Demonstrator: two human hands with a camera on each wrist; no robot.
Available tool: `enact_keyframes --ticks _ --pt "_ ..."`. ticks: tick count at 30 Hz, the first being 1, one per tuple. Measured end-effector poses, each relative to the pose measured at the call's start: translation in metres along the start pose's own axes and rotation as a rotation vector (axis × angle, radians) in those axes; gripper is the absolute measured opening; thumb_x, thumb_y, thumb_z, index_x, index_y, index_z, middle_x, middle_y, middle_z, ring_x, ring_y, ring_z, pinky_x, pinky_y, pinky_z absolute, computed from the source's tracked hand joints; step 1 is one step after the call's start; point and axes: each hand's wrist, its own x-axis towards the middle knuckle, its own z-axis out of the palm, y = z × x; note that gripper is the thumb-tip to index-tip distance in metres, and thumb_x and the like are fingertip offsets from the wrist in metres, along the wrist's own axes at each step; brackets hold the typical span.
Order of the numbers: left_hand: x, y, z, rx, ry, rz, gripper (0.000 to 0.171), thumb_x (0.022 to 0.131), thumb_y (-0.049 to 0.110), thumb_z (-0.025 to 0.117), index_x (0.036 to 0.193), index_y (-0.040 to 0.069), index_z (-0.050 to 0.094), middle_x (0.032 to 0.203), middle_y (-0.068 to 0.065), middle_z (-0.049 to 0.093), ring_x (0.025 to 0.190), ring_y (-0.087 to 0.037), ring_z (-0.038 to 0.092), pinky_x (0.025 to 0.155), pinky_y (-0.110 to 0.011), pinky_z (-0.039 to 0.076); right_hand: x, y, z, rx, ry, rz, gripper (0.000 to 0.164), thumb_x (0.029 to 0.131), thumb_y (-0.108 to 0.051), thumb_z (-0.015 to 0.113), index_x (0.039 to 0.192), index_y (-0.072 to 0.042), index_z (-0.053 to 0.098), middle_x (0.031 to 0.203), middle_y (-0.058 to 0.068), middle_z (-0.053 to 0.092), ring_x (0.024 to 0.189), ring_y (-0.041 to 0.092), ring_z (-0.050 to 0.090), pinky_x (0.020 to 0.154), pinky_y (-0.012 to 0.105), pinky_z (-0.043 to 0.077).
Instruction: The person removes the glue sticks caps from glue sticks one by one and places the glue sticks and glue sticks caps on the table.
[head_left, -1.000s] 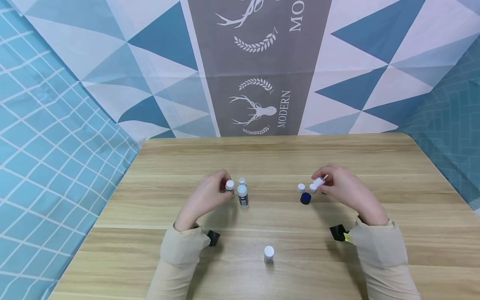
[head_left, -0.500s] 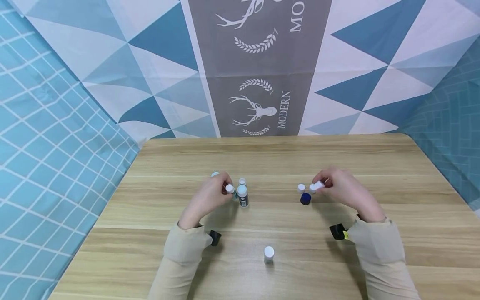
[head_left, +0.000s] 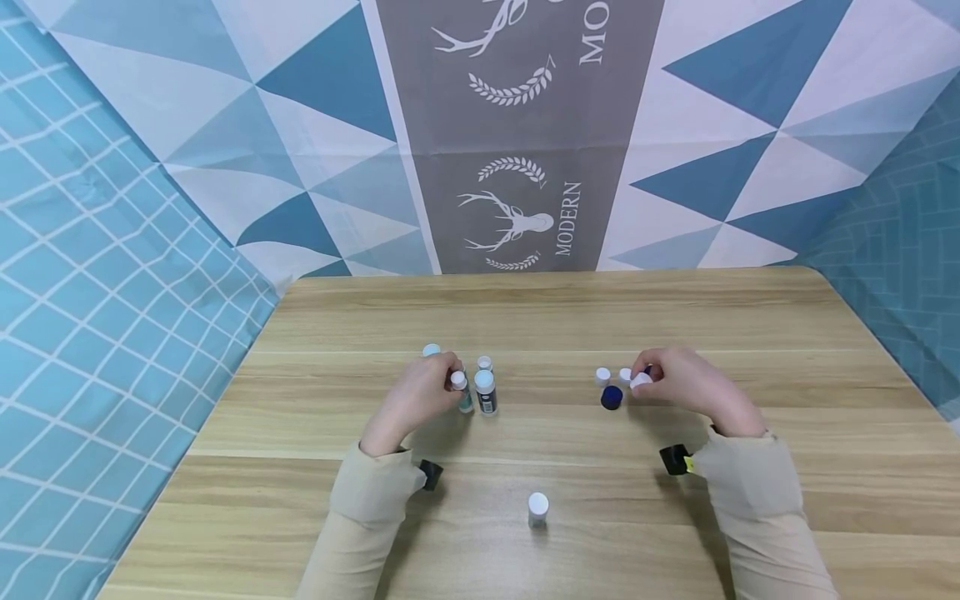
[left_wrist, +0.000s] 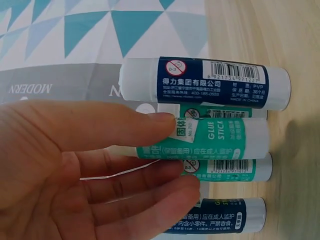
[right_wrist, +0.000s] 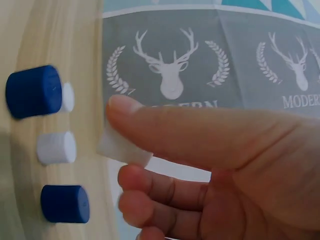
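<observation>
My left hand (head_left: 423, 396) pinches a green glue stick (left_wrist: 220, 140) with a white top, held upright between thumb and fingers. Close to its right stand a navy glue stick (head_left: 487, 394) and another stick (head_left: 484, 364) just behind. Past my left knuckles shows the top of one more glue stick (head_left: 431, 350). In my right hand (head_left: 682, 383) a small white cap (right_wrist: 122, 147) is pinched between thumb and fingertips, above the table. Near it lie white caps (head_left: 603, 377) and a navy cap (head_left: 611, 397); the right wrist view also shows a second navy cap (right_wrist: 65, 204).
One white-topped stick (head_left: 537, 510) stands apart near the front middle of the wooden table (head_left: 540, 450). A patterned cloth (head_left: 517, 208) hangs behind the far edge, with blue tiled-print cloth (head_left: 112, 333) at the left side.
My left hand has shifted slightly right and nearer with the green glue stick, uncovering a top behind it. The right hand has moved slightly nearer and right, and the white cap has turned.
</observation>
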Motion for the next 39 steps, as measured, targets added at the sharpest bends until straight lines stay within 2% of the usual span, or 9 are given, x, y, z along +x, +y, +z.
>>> enact_keyframes --ticks 6,19,27,39 --pt "0.001 -0.002 0.002 0.033 -0.017 0.004 0.009 0.072 0.000 0.063 0.076 0.007 0.057 0.067 0.001 0.048 0.060 -0.012 0.042 0.054 -0.022 0.034 0.004 0.007 0.004 -0.001 -0.046 0.021 0.019 0.079 -0.014 0.067 0.095 -0.005 0.062 0.068 0.001 0.048 0.061 0.015 0.041 0.055 0.027 0.033" --pt "0.001 0.001 0.004 0.068 -0.037 0.028 0.012 0.072 -0.003 0.064 0.075 0.008 0.060 0.069 0.000 0.052 0.062 -0.013 0.043 0.055 -0.024 0.037 0.011 0.014 0.012 -0.031 -0.082 0.038 0.015 0.080 -0.007 0.062 0.094 -0.002 0.062 0.073 0.003 0.054 0.063 0.014 0.044 0.056 0.026 0.035" --pt "0.001 0.003 0.002 0.049 -0.059 0.002 0.012 0.074 -0.005 0.061 0.078 0.006 0.061 0.070 -0.001 0.054 0.061 -0.014 0.045 0.054 -0.023 0.039 0.013 0.013 0.013 -0.039 -0.082 0.100 0.016 0.080 -0.010 0.065 0.093 -0.002 0.062 0.080 0.005 0.059 0.070 0.017 0.049 0.063 0.028 0.040" --pt "0.000 0.003 0.003 0.049 -0.075 -0.009 0.009 0.075 -0.001 0.063 0.078 0.006 0.061 0.070 0.000 0.053 0.062 -0.014 0.045 0.055 -0.023 0.039 0.016 0.014 0.019 -0.049 -0.079 0.117 0.015 0.076 -0.008 0.069 0.086 -0.003 0.060 0.078 0.005 0.057 0.068 0.017 0.047 0.060 0.028 0.039"
